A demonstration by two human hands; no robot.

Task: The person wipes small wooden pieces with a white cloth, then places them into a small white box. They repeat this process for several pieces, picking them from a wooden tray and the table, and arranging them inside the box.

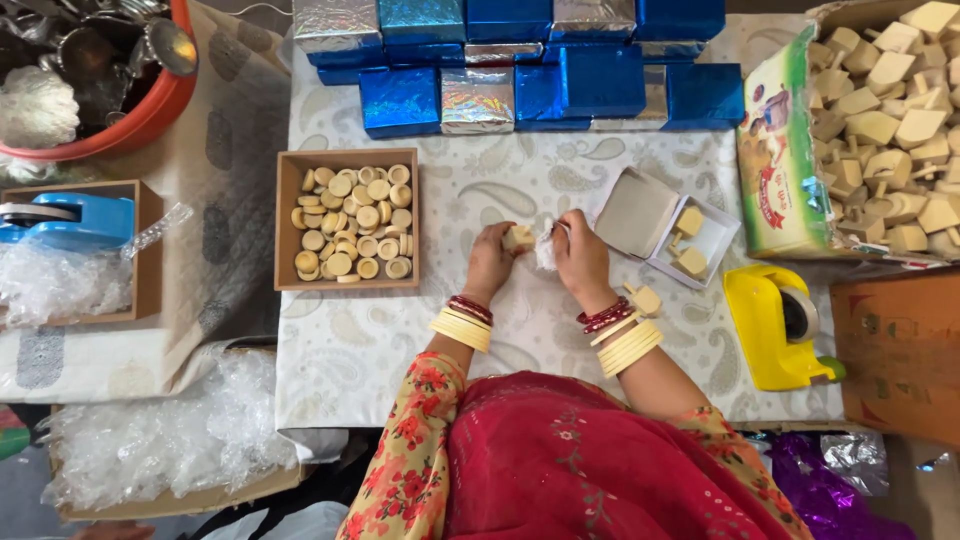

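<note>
Clothing: red cloth and a floral sleeve are seen at the bottom edge, closest to the lens; cream and red bangles are worn on both wrists.
Left hand: the left hand is closed around a small cream wooden piece, which is pinched at the fingertips.
Right hand: the right hand is clenched on a crumpled bit of clear plastic wrap, pressed against the same piece.
Wooden piece: pale, blocky and unpainted; it is held just above the paisley tablecloth, between the tray and the small box.
Tray: a shallow cardboard tray filled with round cream discs is set to the left.
Small box: an open white box holding similar pieces is placed to the right.
Carton: a large carton heaped with wooden pieces is seen at far right.
Dispenser: a yellow tape dispenser is placed near the right forearm.
Back row: shiny blue and silver boxes are stacked.
</note>
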